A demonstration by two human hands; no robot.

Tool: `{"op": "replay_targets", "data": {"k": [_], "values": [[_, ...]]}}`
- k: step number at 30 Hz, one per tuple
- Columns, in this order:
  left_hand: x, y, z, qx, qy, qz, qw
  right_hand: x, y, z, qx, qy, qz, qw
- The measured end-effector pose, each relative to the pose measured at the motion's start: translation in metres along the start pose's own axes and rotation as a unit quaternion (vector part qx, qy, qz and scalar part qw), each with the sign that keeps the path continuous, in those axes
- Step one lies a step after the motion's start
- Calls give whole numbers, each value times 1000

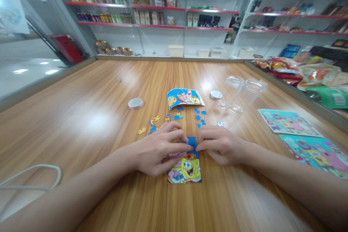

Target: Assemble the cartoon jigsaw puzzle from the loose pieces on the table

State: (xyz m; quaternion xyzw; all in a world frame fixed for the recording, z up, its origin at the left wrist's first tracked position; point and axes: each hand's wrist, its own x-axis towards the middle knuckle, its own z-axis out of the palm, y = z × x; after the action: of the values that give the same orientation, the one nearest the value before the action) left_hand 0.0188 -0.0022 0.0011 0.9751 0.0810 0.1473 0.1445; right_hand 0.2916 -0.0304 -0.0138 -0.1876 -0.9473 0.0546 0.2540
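Observation:
A partly assembled cartoon jigsaw puzzle [187,174] lies flat on the wooden table, a yellow character on its lower part and blue at its top. Over its upper left, my left hand [160,148] reaches with fingers stretched and apart, index fingertip on the blue area. My right hand [221,144] rests at the upper right edge, its fingers bent together and fingertips touching the blue part; whatever they pinch is hidden. Just beyond are loose yellow pieces [141,130] and loose blue pieces [198,117]. A curled picture sheet [186,98] with similar characters stands behind them.
Silver lids [135,103] and clear plastic jars [248,92] stand farther back. Two cartoon picture sheets [289,121] lie at the right, beside bagged snacks [285,69] past the table edge. A white cable [40,166] loops at the left. Stocked shelves [159,7] line the back.

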Motion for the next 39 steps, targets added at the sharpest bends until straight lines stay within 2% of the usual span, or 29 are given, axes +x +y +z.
{"op": "replay_targets", "data": {"k": [6,12,19,23,27,35,39], "values": [[1,6,-2,32,-18,-4,999,-2,2,2,37,-1,8,999],[5,12,-6,68,-48,-16,996,2,-2,-1,18,-38,3,999],[3,5,-1,40,-16,-7,999,2,-8,-2,7,-11,-28,1000],[1,2,1,21,-14,-4,1000,4,-17,-2,62,-65,-44,995],[1,1,2,-6,2,-15,1000,3,-21,1,80,-92,-33,992],[1,2,1,-31,12,-42,999,4,-17,3,58,-64,12,996],[-2,-2,0,1,8,-16,1000,5,-16,2,23,-57,30,998]]}}
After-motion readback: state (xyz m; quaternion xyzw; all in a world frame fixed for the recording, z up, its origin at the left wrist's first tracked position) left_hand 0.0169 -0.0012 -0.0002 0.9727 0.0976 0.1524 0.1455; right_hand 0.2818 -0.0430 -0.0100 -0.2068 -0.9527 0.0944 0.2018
